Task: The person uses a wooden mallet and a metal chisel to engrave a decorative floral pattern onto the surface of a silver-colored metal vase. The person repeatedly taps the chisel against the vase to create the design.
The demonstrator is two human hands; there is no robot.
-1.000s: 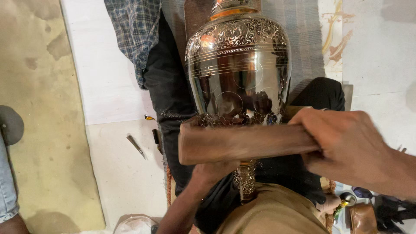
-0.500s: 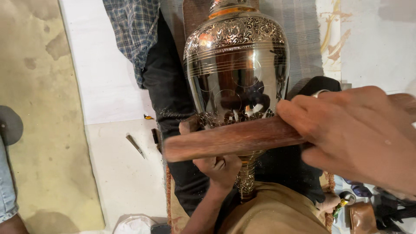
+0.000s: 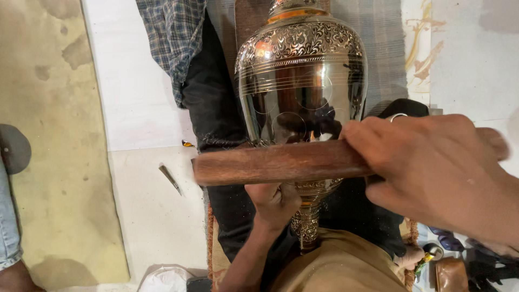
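1. I see my right hand [image 3: 443, 178] closed around one end of a brown wooden stick [image 3: 275, 162], fingers wrapped over the top of it.
2. The stick lies level across the view, in front of the lower body of a large engraved metal vase [image 3: 300, 81]; I cannot tell whether the wood touches the metal.
3. My left hand [image 3: 275, 203] sits just under the stick, curled into a fist against the narrow lower part of the vase. What it grips inside the fist is hidden, so I cannot tell whether it holds a tool.
4. The vase lies with its foot towards me and its neck away. Its shoulder carries a band of scrollwork, its belly is polished and mirror-like, and an orange ring marks the neck at the top of the view.
5. The ornate stem [image 3: 307, 224] of the vase runs down to my lap, where tan cloth [image 3: 340, 265] covers my legs.
6. Beyond the vase another person sits in a checked shirt [image 3: 173, 32] and dark trousers [image 3: 216, 119], close against the vase's left side.
7. On the pale floor [image 3: 146, 216] to the left lies a small slim metal tool [image 3: 170, 178], well apart from both hands.
8. A yellowish mat [image 3: 54, 135] covers the floor further left.
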